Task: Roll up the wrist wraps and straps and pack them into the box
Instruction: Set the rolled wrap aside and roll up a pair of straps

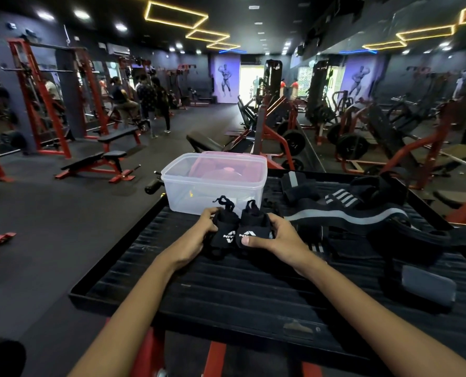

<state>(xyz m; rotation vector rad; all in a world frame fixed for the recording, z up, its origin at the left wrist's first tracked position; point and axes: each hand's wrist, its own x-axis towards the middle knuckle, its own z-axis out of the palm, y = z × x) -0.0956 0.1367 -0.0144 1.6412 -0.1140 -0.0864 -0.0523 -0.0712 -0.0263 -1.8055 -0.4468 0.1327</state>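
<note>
Two rolled black wrist wraps with white logos sit side by side on the black ribbed platform (226, 289). My left hand (199, 235) grips the left roll (225, 229). My right hand (274, 238) grips the right roll (253, 227), thumb across its front. Each roll has a small loop sticking up. Just beyond them stands the clear plastic box (177, 186), open, with its pink lid (226, 161) leaning behind it. To the right lie unrolled black straps with grey stripes (343, 210) and a longer black strap (406, 240) spread across the platform.
A grey pad (427, 284) lies at the platform's right side. Red machine frame bars (213, 357) run under the platform's near edge. Gym benches (98, 161), racks and weight machines fill the floor around, with people standing at the far left.
</note>
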